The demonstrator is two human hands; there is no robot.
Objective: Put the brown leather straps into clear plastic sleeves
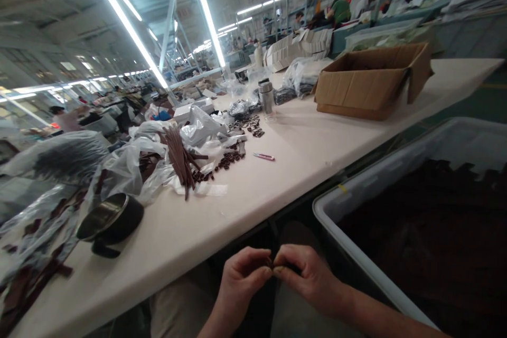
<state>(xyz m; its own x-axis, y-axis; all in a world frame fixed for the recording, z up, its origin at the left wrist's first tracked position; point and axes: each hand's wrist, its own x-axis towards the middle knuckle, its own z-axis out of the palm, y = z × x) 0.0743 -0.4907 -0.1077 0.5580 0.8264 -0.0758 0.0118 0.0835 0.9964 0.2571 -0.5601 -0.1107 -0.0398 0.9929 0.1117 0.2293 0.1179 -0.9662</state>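
My left hand and my right hand meet low in front of me, below the edge of the white table, over my lap. Both are curled, fingertips pinched together on a small dark piece that is mostly hidden between them. On the table ahead lie a bundle of brown strips on clear plastic bags, a scatter of small dark metal parts, and a small pink tool.
A black metal-lined bowl sits near the table's front left. A steel flask and an open cardboard box stand farther back. A grey plastic bin of dark pieces is at my right. Other people work at distant tables.
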